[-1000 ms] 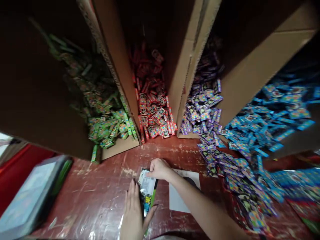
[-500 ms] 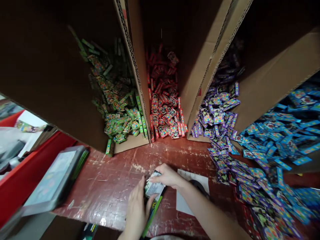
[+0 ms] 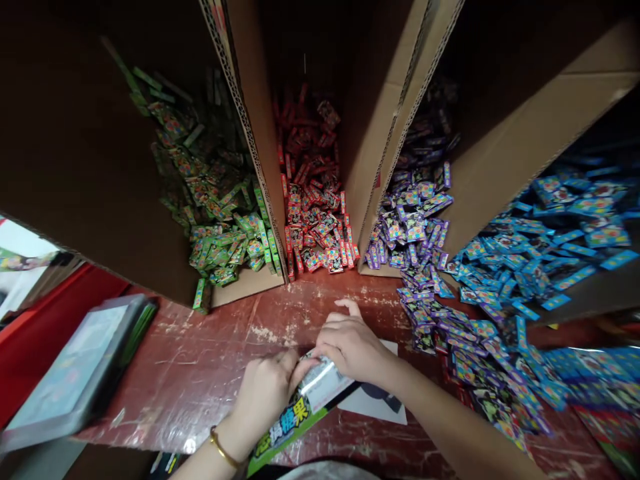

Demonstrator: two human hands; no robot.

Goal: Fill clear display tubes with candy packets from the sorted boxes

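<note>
My left hand (image 3: 265, 393), with a gold bracelet at the wrist, has its fingers closed on the top end of a candy box (image 3: 293, 420). The box is black and green with large printed characters and a glossy pale panel. It slants across the table edge close to my body. From the other side, my right hand (image 3: 353, 343) grips the same end with thumb and bent fingers, one finger sticking out. Both thumbs meet near the box's end, which the fingers partly cover. Under my right forearm lies a white sheet (image 3: 373, 412) with a dark object partly on it.
Tall cardboard boxes (image 3: 250, 288) stand open ahead, holding green packets (image 3: 233, 243), red packets (image 3: 320, 233), purple packets (image 3: 413, 220) and blue packets (image 3: 530, 260). Purple and blue ones spill onto the red table (image 3: 200, 373). At left lies a stack of clear plastic trays (image 3: 75, 373) beside a red bin (image 3: 50, 333).
The candy box has come further into view, its printed side now showing. My right hand has shifted right and now bends over the box's end; my left hand has moved slightly left.
</note>
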